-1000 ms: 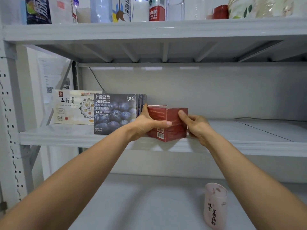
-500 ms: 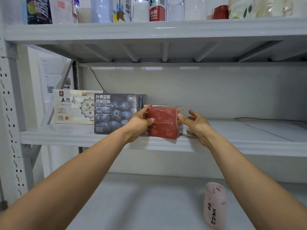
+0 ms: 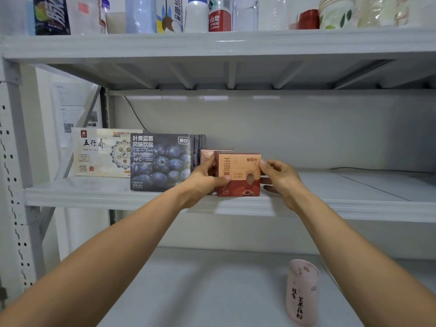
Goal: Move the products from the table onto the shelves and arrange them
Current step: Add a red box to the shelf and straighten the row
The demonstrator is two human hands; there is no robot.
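The red box (image 3: 238,175) stands upright on the middle shelf (image 3: 330,204), near the front edge. The left hand (image 3: 207,178) grips its left side and covers part of the print. The right hand (image 3: 280,180) pinches its upper right corner. Behind the red box, a similar box (image 3: 207,154) is mostly hidden. Just left of it stands a blueberry box (image 3: 160,161).

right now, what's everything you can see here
shelf: three levels, pale grey, fills the view
bottles and cups: several, mixed, top level
white box: one, cream, middle level, far left
blue boxes: a row, dark blue, right of it
red box: two, copper-red, middle level, one behind the other
tub: one, pink, bottom level
left grip: one, holds front red box's left side
right grip: one, pinches its top right corner
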